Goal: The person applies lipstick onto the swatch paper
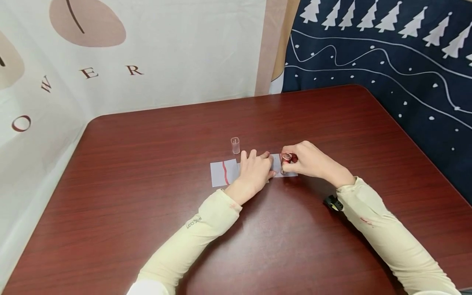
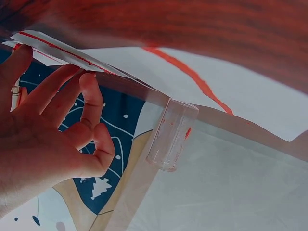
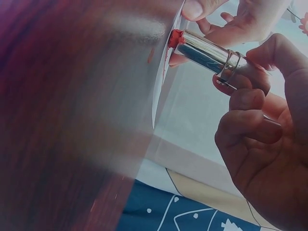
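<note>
My right hand (image 1: 317,163) grips a lipstick (image 3: 207,53) with a shiny metallic tube. Its worn red tip meets a small white paper (image 1: 292,173), with the tube tilted in the right wrist view. My left hand (image 1: 254,170) lies spread over the papers just left of the lipstick, its fingers pressing on them and hiding part of them. Beside it on the left is another paper square (image 1: 217,174) crossed by a wavy red line. The clear lipstick cap (image 1: 235,145) stands behind that paper, with red smears on its wall in the left wrist view.
All of this lies on a dark red wooden table (image 1: 147,155). A white cloth (image 1: 184,49) with lettering hangs behind, and a navy cloth (image 1: 361,65) with white trees hangs to the right. A small black device (image 1: 333,203) is at the right wrist.
</note>
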A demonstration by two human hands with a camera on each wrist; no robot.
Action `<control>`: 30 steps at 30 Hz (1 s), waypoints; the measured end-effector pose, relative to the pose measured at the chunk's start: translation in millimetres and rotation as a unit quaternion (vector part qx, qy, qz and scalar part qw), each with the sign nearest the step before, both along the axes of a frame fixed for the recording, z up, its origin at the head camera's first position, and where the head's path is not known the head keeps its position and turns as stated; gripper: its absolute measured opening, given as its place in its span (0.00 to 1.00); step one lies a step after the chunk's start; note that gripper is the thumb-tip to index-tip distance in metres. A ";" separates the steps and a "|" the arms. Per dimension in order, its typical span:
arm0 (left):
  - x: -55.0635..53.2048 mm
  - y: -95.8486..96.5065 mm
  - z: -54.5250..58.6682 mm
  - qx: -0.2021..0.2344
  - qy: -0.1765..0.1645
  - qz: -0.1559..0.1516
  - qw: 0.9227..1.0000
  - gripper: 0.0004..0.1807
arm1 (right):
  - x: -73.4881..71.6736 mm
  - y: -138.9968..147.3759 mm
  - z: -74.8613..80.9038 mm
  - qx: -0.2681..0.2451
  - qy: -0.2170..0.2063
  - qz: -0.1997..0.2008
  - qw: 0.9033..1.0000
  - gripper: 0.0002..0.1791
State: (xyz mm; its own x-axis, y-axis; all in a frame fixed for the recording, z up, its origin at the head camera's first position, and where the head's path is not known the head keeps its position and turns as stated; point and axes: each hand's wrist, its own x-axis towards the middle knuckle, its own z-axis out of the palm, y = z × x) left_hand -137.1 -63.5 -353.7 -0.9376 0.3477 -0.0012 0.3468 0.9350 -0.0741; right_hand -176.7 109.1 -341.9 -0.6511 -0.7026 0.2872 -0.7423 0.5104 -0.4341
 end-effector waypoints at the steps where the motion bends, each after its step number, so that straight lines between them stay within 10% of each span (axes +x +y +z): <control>1: 0.0 0.0 0.2 0.000 -0.001 0.000 1.000 0.24 | 0.0 0.1 0.0 0.000 0.001 0.000 1.000 0.03; 30: 1.3 -0.2 2.2 -0.002 -0.014 0.003 1.000 0.24 | 4.5 -0.5 2.1 0.007 -0.015 -0.003 1.000 0.05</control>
State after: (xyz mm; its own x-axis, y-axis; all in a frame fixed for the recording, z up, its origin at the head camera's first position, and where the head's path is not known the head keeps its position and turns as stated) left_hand -135.7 -63.6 -351.5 -0.9390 0.3427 -0.0285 0.3439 0.9365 -0.0685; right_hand -172.2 108.5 -339.7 -0.6640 -0.7020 0.2576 -0.7258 0.5220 -0.4481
